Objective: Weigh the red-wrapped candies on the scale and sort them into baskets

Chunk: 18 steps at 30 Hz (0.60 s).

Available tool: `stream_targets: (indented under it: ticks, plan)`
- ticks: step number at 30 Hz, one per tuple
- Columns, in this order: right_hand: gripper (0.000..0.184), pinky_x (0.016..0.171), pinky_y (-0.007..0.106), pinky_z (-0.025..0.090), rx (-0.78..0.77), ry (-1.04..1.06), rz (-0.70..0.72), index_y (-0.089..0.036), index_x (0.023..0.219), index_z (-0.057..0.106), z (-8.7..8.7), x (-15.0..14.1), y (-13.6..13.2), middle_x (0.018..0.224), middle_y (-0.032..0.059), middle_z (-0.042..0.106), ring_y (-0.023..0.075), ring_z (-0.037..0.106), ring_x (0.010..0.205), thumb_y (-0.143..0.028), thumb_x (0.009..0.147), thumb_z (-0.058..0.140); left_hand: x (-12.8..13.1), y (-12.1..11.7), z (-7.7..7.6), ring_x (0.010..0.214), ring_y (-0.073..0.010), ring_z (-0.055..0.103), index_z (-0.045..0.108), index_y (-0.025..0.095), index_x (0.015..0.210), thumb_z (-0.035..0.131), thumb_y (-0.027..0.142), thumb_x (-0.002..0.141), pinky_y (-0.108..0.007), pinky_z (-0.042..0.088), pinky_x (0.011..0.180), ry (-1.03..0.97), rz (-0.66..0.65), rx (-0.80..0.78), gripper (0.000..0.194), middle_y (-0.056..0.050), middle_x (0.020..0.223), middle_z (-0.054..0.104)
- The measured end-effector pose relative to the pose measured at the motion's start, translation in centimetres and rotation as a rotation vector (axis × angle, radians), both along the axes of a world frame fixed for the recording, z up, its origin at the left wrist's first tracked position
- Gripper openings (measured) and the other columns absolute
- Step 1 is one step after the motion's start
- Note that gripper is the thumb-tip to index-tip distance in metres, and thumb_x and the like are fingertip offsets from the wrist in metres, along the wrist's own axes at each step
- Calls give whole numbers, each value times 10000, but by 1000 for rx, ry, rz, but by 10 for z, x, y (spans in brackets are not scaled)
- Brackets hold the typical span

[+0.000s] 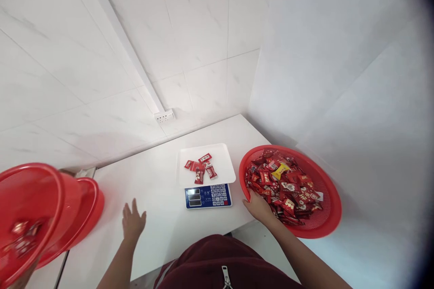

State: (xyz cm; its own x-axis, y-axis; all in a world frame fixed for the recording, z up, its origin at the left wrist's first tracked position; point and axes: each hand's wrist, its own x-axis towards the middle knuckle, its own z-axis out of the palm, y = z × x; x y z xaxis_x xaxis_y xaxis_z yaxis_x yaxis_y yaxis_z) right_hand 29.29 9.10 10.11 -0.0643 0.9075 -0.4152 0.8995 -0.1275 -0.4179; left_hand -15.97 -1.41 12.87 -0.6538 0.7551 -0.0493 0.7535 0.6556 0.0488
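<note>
A small scale (208, 195) with a blue keypad front and a white weighing tray (224, 167) stands on the white table (159, 226). Several red wrapped candies (200, 168) lie on the tray. To its right sits a red round basket (330, 207) full of red wrapped candies, one yellow among them. My right hand (259, 207) rests on that basket's near left rim, its fingers curled among the candies; what they hold is hidden. My left hand (133, 222) hovers over the table left of the scale, fingers spread, holding nothing.
Stacked red baskets (44, 216) with a few candies inside stand at the table's left edge. A white wall socket (164, 117) is on the tiled wall behind. The table's front edge runs just before my dark red clothing (217, 266).
</note>
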Motion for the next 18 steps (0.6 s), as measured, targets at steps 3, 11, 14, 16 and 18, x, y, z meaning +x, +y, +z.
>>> stream_targets:
  ticks: [3,11,14,16,18]
  plan:
    - [473,889,334,391,7,8,-11,-79,1263,463,-1,-1,1,1202,192,569,276,564,1083,-282,836,463,-35,-3,21,1392,-368,144,189,65,1426,366,353,860,-537,274,1050,53,167,75,660,-268,1497,160]
    - [466,896,354,386,16,5,-17,-43,1255,457,2,-3,1,1217,227,557,291,553,1105,-245,836,446,-82,-6,37,1409,-334,92,136,109,1446,360,451,842,-593,209,1072,86,209,40,730,-172,1516,219]
    - [447,893,357,386,9,-4,-19,-52,1237,468,3,-4,2,1207,225,565,289,558,1098,-242,833,445,-91,5,42,1401,-368,92,179,59,1433,365,451,839,-605,220,1068,38,188,-4,735,-208,1507,216]
    - [450,899,361,384,-7,-7,-20,-59,1243,464,3,-4,2,1220,217,559,291,551,1108,-242,832,444,-102,12,44,1399,-369,106,223,75,1422,384,432,828,-595,235,1071,1,226,-54,712,-195,1506,232]
    - [460,900,369,385,-18,-12,-23,-63,1257,453,3,-5,2,1246,210,544,298,542,1122,-239,832,440,-116,18,44,1378,-397,175,326,119,1382,441,397,793,-607,284,1038,-26,267,-100,662,-196,1457,340]
